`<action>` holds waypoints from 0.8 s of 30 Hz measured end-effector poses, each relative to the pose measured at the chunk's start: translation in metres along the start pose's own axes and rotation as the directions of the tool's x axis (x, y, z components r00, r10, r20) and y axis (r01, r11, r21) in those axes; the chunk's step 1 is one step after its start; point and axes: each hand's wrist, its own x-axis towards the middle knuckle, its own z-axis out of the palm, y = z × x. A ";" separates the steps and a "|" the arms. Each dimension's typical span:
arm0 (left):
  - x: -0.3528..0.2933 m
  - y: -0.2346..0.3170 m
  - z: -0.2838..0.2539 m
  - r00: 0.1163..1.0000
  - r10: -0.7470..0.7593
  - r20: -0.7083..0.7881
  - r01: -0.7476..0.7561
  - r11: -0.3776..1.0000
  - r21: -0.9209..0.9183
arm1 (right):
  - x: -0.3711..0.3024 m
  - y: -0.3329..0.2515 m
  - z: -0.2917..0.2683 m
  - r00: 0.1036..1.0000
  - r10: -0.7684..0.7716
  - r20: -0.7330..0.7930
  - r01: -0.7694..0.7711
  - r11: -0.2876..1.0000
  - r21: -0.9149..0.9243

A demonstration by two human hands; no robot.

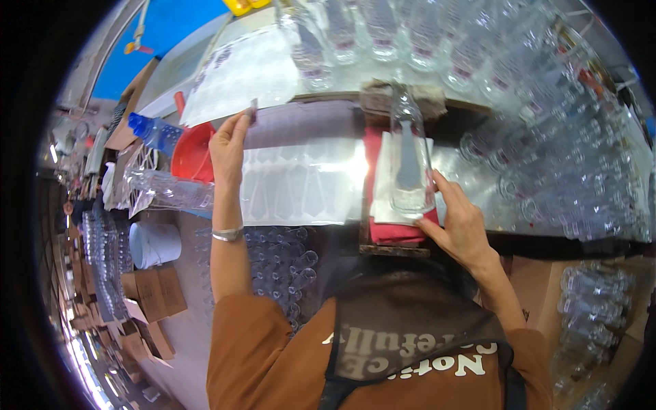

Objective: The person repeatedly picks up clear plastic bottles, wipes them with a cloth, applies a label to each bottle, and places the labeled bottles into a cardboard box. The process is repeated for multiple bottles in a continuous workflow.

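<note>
A clear glass bottle lies on its back on a wooden stand padded with white and red cloth, its neck resting on a rolled rag. A grey, bottle-shaped patch shows along its upper face. My right hand grips the bottle's base from the right, thumb near the bottom edge and fingers along the side. Raised at the left, my left hand pinches a small dark label between thumb and fingertips. Below that hand, a sheet with rows of pale bottle-shaped decals lies on the metal table.
Upright glass bottles crowd the back; many more lie at the right. A printed white sheet is behind my left hand. Beside it stand a red bowl and a blue-capped plastic bottle. Cartons and a white bucket are lower left.
</note>
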 end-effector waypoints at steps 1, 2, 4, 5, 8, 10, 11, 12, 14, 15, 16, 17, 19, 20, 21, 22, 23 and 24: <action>-0.012 0.008 0.019 0.995 -0.017 0.096 0.025 0.995 -0.093 | -0.002 0.003 0.005 1.000 0.018 -0.023 -0.019 0.999 -0.039; -0.027 0.021 0.035 0.991 0.004 0.132 0.010 0.994 -0.110 | -0.001 0.002 0.006 0.999 0.013 -0.035 -0.015 0.999 -0.044; -0.054 0.050 0.067 0.973 0.085 0.216 -0.065 0.993 -0.097 | -0.001 0.001 0.008 0.998 -0.002 -0.063 -0.001 0.999 -0.050; -0.066 0.062 0.083 0.959 0.157 0.235 -0.159 0.987 -0.011 | -0.001 0.000 0.009 0.998 -0.008 -0.070 0.004 0.998 -0.058; -0.092 0.105 0.121 0.787 0.496 0.366 -0.584 0.790 0.184 | -0.002 -0.001 0.008 0.996 -0.019 -0.084 0.012 0.997 -0.081; -0.107 0.112 0.136 0.708 0.533 0.463 -0.680 0.691 0.245 | -0.001 -0.001 0.007 0.997 -0.020 -0.076 0.012 0.995 -0.095; -0.115 0.111 0.142 0.679 0.557 0.478 -0.712 0.659 0.243 | -0.001 -0.002 0.007 0.997 -0.018 -0.077 0.011 0.996 -0.083; -0.122 0.108 0.146 0.661 0.549 0.512 -0.725 0.642 0.248 | -0.001 -0.002 0.006 0.997 -0.016 -0.077 0.010 0.997 -0.071; -0.135 0.101 0.150 0.637 0.524 0.565 -0.738 0.625 0.252 | 0.000 0.002 0.006 0.995 -0.036 -0.089 0.031 0.998 -0.057; -0.142 0.098 0.150 0.632 0.509 0.585 -0.738 0.627 0.252 | 0.000 0.006 0.008 0.993 -0.059 -0.101 0.053 0.997 -0.055; -0.145 0.096 0.152 0.626 0.493 0.604 -0.737 0.628 0.252 | 0.001 0.009 0.008 0.990 -0.081 -0.113 0.075 0.996 -0.054; -0.145 0.094 0.152 0.620 0.509 0.597 -0.734 0.644 0.213 | 0.001 0.011 0.007 0.993 -0.059 -0.099 0.057 0.998 -0.020; -0.140 0.091 0.149 0.608 0.539 0.583 -0.726 0.674 0.135 | 0.001 0.012 0.005 0.997 -0.016 -0.070 0.019 0.999 0.047; -0.135 0.090 0.150 0.635 0.554 0.538 -0.708 0.697 0.118 | 0.001 0.014 0.007 0.997 -0.020 -0.073 0.025 0.997 0.075; -0.128 0.090 0.152 0.660 0.548 0.514 -0.693 0.708 0.136 | 0.001 0.016 0.010 0.997 -0.024 -0.077 0.032 0.994 0.102; -0.122 0.089 0.158 0.709 0.516 0.480 -0.645 0.750 0.147 | 0.000 0.018 0.013 0.996 -0.027 -0.082 0.038 0.991 0.130; -0.118 0.087 0.164 0.755 0.483 0.444 -0.595 0.788 0.154 | 0.000 0.020 0.014 0.996 -0.030 -0.087 0.041 0.991 0.127; -0.117 0.085 0.166 0.770 0.458 0.445 -0.565 0.813 0.142 | 0.000 0.021 0.015 0.995 -0.033 -0.092 0.044 0.991 0.125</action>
